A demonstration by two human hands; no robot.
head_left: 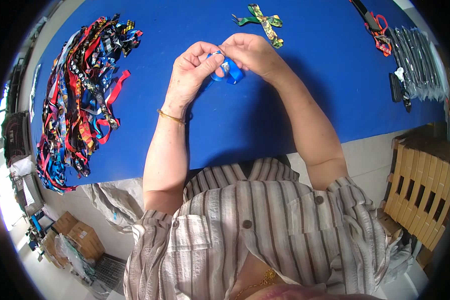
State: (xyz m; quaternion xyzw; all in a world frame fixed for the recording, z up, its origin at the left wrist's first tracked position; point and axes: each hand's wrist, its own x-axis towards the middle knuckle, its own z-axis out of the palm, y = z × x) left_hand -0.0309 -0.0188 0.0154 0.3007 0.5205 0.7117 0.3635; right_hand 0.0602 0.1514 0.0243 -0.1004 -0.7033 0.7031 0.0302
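Over the blue table my left hand [195,64] pinches a bright blue ribbon [234,76] with a pale printed patch. The ribbon is looped and folded into a small bundle. Close against it is my right hand [255,54], its thumb and fingers closed on the upper part of the same ribbon; its fingertips are partly hidden. Beyond the right hand lies a green and yellow patterned ribbon [265,22], folded into crossed loops. A long heap of multicoloured printed ribbons or lanyards [80,95] covers the table's left side.
At the far right are orange-handled scissors [380,30] and a row of dark items in clear plastic sleeves [412,62]. A small black object [395,87] lies by them. Cardboard boxes [82,237] stand on the floor at left, stacked brown cardboard [420,185] at right.
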